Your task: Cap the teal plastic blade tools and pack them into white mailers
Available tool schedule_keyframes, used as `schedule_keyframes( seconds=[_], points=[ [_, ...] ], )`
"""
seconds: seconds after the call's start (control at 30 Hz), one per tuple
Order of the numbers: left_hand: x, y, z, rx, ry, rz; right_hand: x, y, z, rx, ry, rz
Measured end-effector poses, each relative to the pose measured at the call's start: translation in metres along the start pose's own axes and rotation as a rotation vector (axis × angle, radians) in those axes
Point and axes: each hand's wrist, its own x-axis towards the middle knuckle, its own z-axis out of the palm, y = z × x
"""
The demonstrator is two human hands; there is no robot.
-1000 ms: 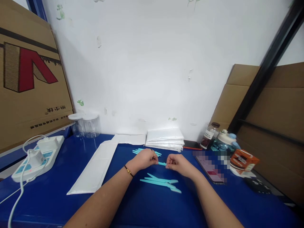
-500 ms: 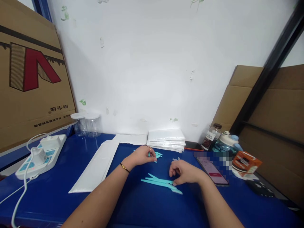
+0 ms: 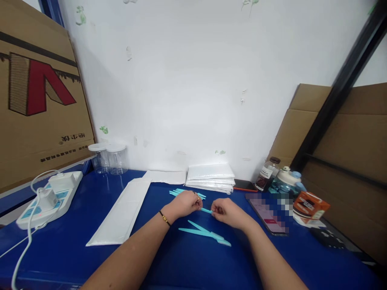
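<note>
A short stretch of a turquoise eyebrow razor (image 3: 206, 210) shows between my two hands, just above the blue table. My left hand (image 3: 188, 203) is closed in a pinch at its left end, and my right hand (image 3: 228, 211) pinches its right end. Fingers cover both ends, so I cannot tell whether a cap is there. Nearer to me lie two more turquoise razors (image 3: 201, 232), crossing at their wider right ends. Behind my left hand is a bunch of several turquoise razors (image 3: 177, 192), partly covered by that hand.
White padded envelopes (image 3: 210, 177) are stacked by the wall, and another envelope (image 3: 121, 213) lies at left. A power strip (image 3: 51, 199) and clear jars (image 3: 116, 161) stand farther left. At right are a phone (image 3: 267, 215), a brown bottle (image 3: 267, 175) and an orange box (image 3: 310, 206).
My right hand has lifted one razor from the near group and moved it up and left to my left hand. My left hand has shifted slightly right, uncovering more of the far bunch.
</note>
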Motion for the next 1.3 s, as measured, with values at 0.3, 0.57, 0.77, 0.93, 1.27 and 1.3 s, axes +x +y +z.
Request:
schedule_keyframes(
  seconds=[0.3, 0.57, 0.77, 0.93, 1.27, 1.3],
  points=[
    [-0.009, -0.047, -0.017, 0.168, 0.142, -0.300, -0.009, 0.049, -0.023, -0.009, 0.146, 0.213],
    [-0.014, 0.008, -0.020, -0.212, -0.154, 0.027, -0.006, 0.023, -0.013, 0.107, 0.050, 0.074],
    [-0.010, 0.025, -0.003, -0.208, -0.376, 0.003, -0.009, 0.017, -0.013, 0.268, -0.159, 0.065],
    [-0.009, 0.024, -0.004, -0.227, -0.278, -0.061, -0.008, 0.007, -0.008, 0.380, -0.330, 0.063],
    [-0.007, -0.030, -0.019, 0.084, 0.087, -0.279, -0.005, 0.045, -0.022, 0.068, 0.152, 0.208],
    [-0.008, -0.038, -0.018, 0.102, 0.092, -0.309, -0.005, 0.049, -0.022, 0.032, 0.172, 0.233]
  ],
)
